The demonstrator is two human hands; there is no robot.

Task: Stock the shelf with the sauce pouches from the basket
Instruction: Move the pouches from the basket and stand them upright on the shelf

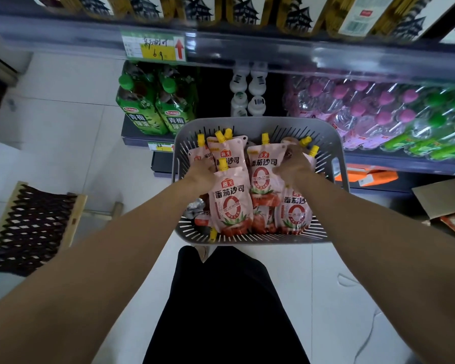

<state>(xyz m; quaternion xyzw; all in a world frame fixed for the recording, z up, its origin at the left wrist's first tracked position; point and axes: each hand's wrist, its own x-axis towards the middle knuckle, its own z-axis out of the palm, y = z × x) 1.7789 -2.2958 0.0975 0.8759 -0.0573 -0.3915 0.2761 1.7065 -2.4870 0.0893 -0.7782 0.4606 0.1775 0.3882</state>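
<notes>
Basket (258,124): grey, holds pink sauce pouches (267,166).
Left hand (202,177): grip holding front pouch (231,203).
Right hand (292,164): among pouches; grip blurred, cannot tell.

Both bare arms stretch forward, the left hand (202,174) and right hand (293,164) gripping sauce pouches (231,203) with curled fingers.

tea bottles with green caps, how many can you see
2: left tea bottle and right tea bottle, side by side, left of the white bottles. More may be hidden behind them.
</notes>
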